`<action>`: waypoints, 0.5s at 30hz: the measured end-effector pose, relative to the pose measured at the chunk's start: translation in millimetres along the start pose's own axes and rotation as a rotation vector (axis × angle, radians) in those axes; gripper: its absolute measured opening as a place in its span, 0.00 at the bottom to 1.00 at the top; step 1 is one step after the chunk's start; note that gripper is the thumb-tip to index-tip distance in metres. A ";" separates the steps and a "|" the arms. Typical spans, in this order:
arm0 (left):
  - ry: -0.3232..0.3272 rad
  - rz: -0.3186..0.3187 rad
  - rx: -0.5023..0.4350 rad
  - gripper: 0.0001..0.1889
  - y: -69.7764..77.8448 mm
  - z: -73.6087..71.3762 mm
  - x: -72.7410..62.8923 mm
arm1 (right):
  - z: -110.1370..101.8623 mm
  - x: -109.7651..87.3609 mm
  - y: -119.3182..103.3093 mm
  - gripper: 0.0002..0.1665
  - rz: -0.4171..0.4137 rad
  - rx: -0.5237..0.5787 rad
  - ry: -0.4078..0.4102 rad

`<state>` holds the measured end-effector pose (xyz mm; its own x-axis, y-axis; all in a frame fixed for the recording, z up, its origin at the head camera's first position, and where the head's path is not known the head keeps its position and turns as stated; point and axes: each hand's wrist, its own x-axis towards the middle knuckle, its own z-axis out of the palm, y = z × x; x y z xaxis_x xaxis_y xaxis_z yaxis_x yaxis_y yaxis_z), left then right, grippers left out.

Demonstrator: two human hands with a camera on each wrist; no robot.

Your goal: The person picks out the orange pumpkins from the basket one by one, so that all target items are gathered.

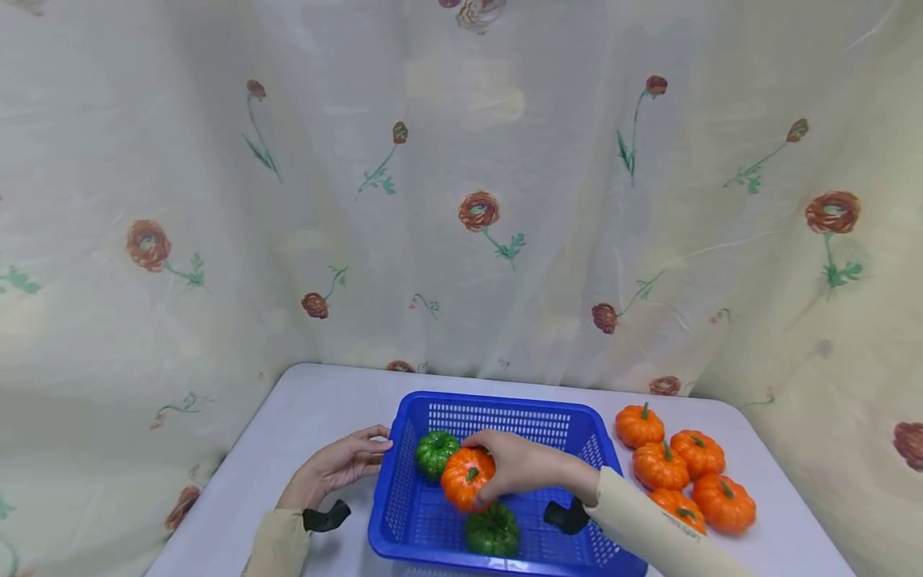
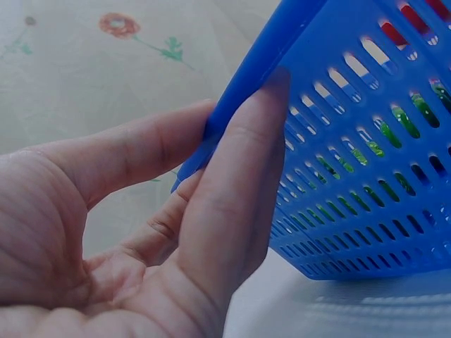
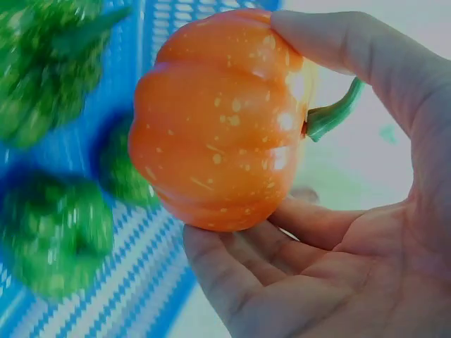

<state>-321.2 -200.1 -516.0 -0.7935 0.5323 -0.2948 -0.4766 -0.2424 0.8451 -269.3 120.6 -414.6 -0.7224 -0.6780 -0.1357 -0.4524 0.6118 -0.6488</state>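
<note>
My right hand (image 1: 521, 462) grips a small orange pumpkin (image 1: 467, 479) with a green stem, thumb on one side and fingers on the other. In the head view it is over the blue plastic basket (image 1: 497, 565). Inside the basket lie green pumpkins; one (image 1: 437, 454) is near the left wall and another (image 1: 493, 530) near the front, partly covered by the orange one. The right wrist view shows a third green pumpkin (image 3: 123, 169) behind the held one. At the basket's left rim, my left hand (image 2: 176, 211) pinches the edge between thumb and fingers.
Several orange pumpkins (image 1: 723, 503) stand in a cluster on the white table (image 1: 339, 401), right of the basket. Behind the table hangs a pale curtain (image 1: 461, 264) with printed flowers, which also runs along both sides.
</note>
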 end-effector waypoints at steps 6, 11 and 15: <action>-0.014 0.004 0.002 0.11 -1.0 -0.9 -0.6 | -26.5 -41.9 18.6 0.41 0.087 0.052 0.141; -0.044 -0.002 -0.016 0.10 -0.9 0.0 -2.3 | -45.0 -82.3 34.5 0.44 0.207 0.065 0.243; -0.073 0.001 -0.029 0.08 -0.2 0.7 -2.7 | -54.1 -115.2 52.3 0.47 0.345 0.064 0.291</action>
<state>-318.7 -200.9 -515.1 -0.7646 0.5896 -0.2602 -0.4878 -0.2655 0.8316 -238.1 252.7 -392.4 -0.9464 -0.2902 -0.1420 -0.1325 0.7495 -0.6486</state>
